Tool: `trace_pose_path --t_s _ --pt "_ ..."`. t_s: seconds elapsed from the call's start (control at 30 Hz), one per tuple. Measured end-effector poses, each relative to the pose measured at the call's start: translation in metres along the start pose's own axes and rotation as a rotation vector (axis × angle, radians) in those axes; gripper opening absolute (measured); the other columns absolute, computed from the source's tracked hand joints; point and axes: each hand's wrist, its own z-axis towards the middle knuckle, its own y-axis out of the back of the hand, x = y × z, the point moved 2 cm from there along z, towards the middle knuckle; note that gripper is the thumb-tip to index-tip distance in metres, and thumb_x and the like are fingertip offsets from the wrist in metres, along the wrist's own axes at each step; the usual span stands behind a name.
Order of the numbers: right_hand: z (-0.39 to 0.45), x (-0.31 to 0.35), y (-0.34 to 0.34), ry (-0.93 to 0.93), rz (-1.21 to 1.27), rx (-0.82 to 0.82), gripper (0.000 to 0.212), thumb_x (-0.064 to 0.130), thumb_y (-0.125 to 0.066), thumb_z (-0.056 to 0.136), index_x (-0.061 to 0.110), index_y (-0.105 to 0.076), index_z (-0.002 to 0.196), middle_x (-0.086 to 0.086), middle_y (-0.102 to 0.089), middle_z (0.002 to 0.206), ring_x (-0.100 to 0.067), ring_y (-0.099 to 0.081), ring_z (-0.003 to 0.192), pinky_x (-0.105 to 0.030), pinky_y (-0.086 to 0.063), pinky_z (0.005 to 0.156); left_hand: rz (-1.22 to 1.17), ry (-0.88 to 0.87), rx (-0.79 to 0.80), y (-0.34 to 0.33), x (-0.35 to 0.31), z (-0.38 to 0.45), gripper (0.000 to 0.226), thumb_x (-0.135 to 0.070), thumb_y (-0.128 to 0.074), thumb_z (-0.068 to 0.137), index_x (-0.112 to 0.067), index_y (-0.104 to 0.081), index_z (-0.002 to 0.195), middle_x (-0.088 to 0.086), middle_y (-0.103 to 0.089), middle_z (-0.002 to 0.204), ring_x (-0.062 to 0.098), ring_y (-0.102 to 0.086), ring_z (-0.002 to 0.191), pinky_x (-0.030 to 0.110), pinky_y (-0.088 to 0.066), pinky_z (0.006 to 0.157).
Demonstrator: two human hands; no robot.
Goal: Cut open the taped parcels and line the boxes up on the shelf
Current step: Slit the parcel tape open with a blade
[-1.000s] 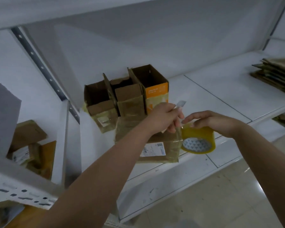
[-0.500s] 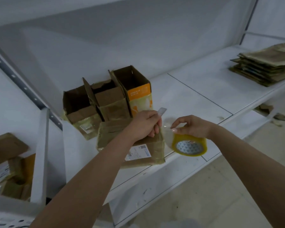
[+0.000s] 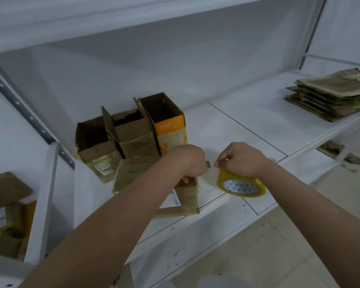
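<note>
Three opened cardboard boxes stand side by side at the back left of the white shelf (image 3: pixel 227 132): a plain brown box (image 3: pixel 96 142), a second brown box (image 3: pixel 133 132) and an orange-fronted box (image 3: pixel 168 125). In front of them lies a taped parcel (image 3: pixel 187 196) with a white label, partly hidden by my left forearm. My left hand (image 3: pixel 187 161) grips a small blade whose tip (image 3: pixel 208 164) pokes out toward the right. My right hand (image 3: pixel 241 159) holds a roll of yellow tape (image 3: pixel 240 185) and pinches its loose end beside the blade.
A stack of flattened cardboard (image 3: pixel 330 96) lies at the shelf's far right. More brown parcels (image 3: pixel 6 204) sit in the bay to the left, behind a white upright (image 3: pixel 44 194). Scraps of cardboard (image 3: pixel 341 152) lie under the shelf; tiled floor is at the lower right.
Both hands have dropped lower over the parcel's right end. The blade, raised before, now points sideways toward the pinched tape end. The view has swung right.
</note>
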Motion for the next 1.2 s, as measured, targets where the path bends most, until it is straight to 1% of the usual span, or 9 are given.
trace_pose_path --t_s 0.13,0.27,0.37,0.47,0.57,0.67,0.83,1.0,1.2 --pt "0.001 -0.003 -0.005 -0.014 0.049 -0.011 0.015 0.035 -0.065 0.089 0.031 -0.079 0.091 0.010 -0.071 0.095 -0.016 -0.062 0.098 -0.031 -0.050 0.081 0.243 0.001 -0.051 -0.002 -0.008 0.001 0.033 -0.020 -0.035 0.100 -0.009 -0.057 0.077 0.005 -0.057 0.069 0.017 -0.055 0.055 0.026 -0.043 0.050" --pt "0.005 -0.012 -0.007 -0.038 0.211 0.020 0.011 0.033 -0.070 0.086 0.030 -0.080 0.089 0.008 -0.072 0.094 -0.015 -0.063 0.100 -0.039 -0.053 0.092 -0.287 -0.018 0.043 0.001 0.019 -0.004 0.031 -0.020 -0.037 0.105 -0.008 -0.059 0.087 0.009 -0.065 0.083 0.017 -0.064 0.063 0.024 -0.051 0.056" --pt "0.010 -0.016 -0.008 -0.043 0.265 0.035 0.009 0.032 -0.072 0.084 0.030 -0.080 0.088 0.009 -0.071 0.093 -0.015 -0.062 0.100 -0.038 -0.052 0.092 -0.589 0.001 -0.082 -0.002 0.028 -0.009 0.028 -0.023 -0.037 0.105 -0.009 -0.059 0.098 0.005 -0.064 0.081 0.016 -0.064 0.062 0.024 -0.053 0.059" --pt "0.014 -0.019 -0.011 -0.033 0.332 0.069 0.008 0.029 -0.073 0.084 0.032 -0.080 0.082 0.015 -0.070 0.083 -0.009 -0.061 0.091 -0.026 -0.051 0.078 -0.171 0.108 -0.404 -0.021 0.016 0.001 0.029 -0.044 -0.047 0.098 -0.021 -0.058 0.111 0.000 -0.067 0.097 0.018 -0.064 0.079 0.030 -0.047 0.065" --pt "0.016 -0.026 -0.018 -0.063 0.319 0.113 0.006 0.029 -0.074 0.082 0.029 -0.080 0.082 0.011 -0.072 0.085 -0.009 -0.063 0.088 -0.026 -0.052 0.075 -0.063 0.230 -0.575 -0.036 0.010 0.004 0.019 -0.035 -0.053 0.093 -0.022 -0.052 0.107 -0.002 -0.061 0.091 0.021 -0.058 0.080 0.028 -0.034 0.053" --pt "0.013 -0.046 -0.018 -0.141 0.151 0.092 0.010 0.031 -0.072 0.083 0.027 -0.080 0.086 0.003 -0.073 0.098 -0.018 -0.064 0.098 -0.037 -0.053 0.091 -0.093 0.265 -0.571 -0.038 0.013 0.006 0.018 -0.025 -0.053 0.091 -0.021 -0.049 0.108 -0.004 -0.055 0.084 0.023 -0.062 0.082 0.028 -0.036 0.055" --pt "0.015 -0.050 -0.005 -0.125 0.276 0.047 0.010 0.033 -0.073 0.083 0.028 -0.080 0.090 0.005 -0.073 0.100 -0.018 -0.063 0.103 -0.039 -0.050 0.096 -0.036 0.353 -0.515 -0.037 0.006 0.011 0.075 -0.027 -0.066 0.087 -0.010 -0.023 0.145 0.003 -0.060 0.098 0.026 -0.063 0.086 0.028 -0.033 0.050" --pt "0.021 -0.036 -0.002 -0.072 0.325 -0.014 0.008 0.035 -0.071 0.084 0.034 -0.079 0.083 0.009 -0.072 0.095 -0.016 -0.063 0.100 -0.038 -0.051 0.094 -0.070 0.242 -0.487 -0.034 0.011 0.002 0.038 -0.024 -0.065 0.087 -0.011 -0.049 0.118 0.000 -0.050 0.088 0.021 -0.050 0.080 0.031 -0.037 0.058" --pt "0.027 -0.022 0.002 -0.014 0.300 -0.072 0.011 0.038 -0.071 0.085 0.032 -0.079 0.085 0.009 -0.072 0.105 -0.015 -0.061 0.102 -0.034 -0.049 0.090 -0.015 -0.088 -0.441 -0.040 0.021 -0.024 0.038 -0.027 -0.069 0.082 -0.016 -0.051 0.114 -0.002 -0.053 0.090 0.024 -0.058 0.093 0.031 -0.037 0.059"
